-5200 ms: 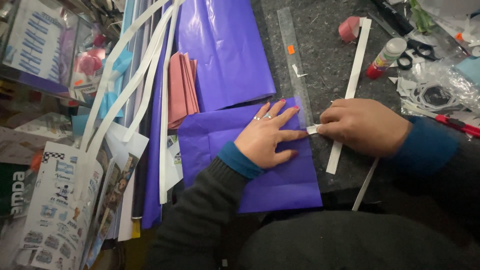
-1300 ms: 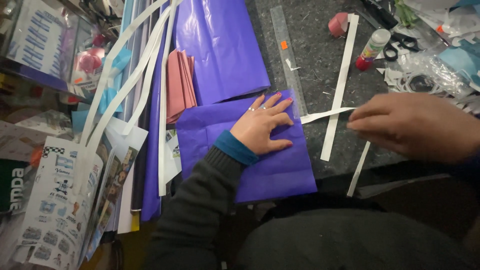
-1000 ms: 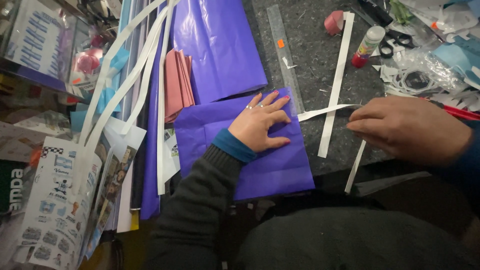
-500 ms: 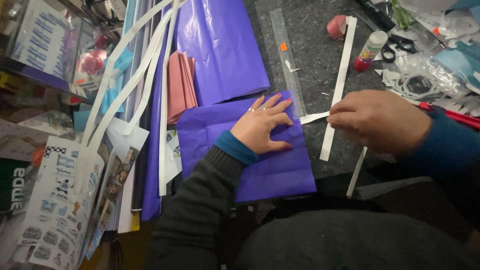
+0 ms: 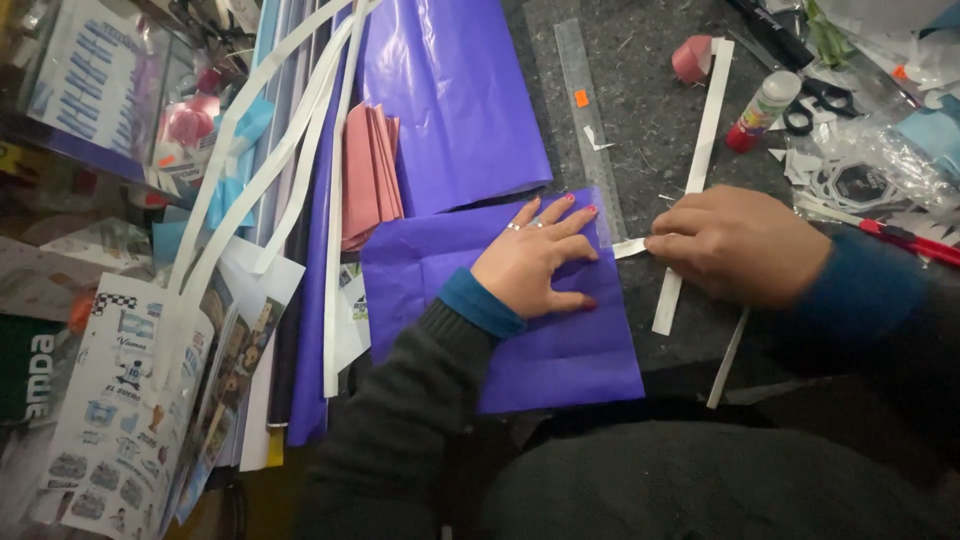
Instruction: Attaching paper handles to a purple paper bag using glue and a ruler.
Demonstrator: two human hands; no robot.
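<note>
Left hand (image 5: 535, 262) lies flat, fingers spread, palm pressing on a folded purple paper sheet (image 5: 500, 300); nothing gripped. The sheet lies on the dark counter (image 5: 650, 120) at the near centre, just in front of the person. Right hand (image 5: 740, 245) is curled, fingertips pinching a short white paper strip (image 5: 630, 247) at the sheet's right edge; the strip pokes out left of the fingers and touches or nearly touches the sheet edge, cannot tell which.

Under the right hand a long white strip (image 5: 700, 150) runs from the near side to the far right; a thinner strip (image 5: 728, 358) shows just near the wrist. A clear ruler (image 5: 588, 110) lies lengthways just far of the sheet, its near end by the left fingertips. A larger purple sheet (image 5: 450, 100) is spread far of the folded one, with a stack of pink folded paper (image 5: 370, 175) just left of it. Long white strips (image 5: 290, 130) fan out at the far left over more coloured paper. A glue stick with red cap (image 5: 755, 110) is at the far right, black-handled scissors (image 5: 815, 100) just beside it, and a small pink object (image 5: 692, 58) near the top of the long strip. Printed sheets (image 5: 130, 400) are stacked at the near left.
</note>
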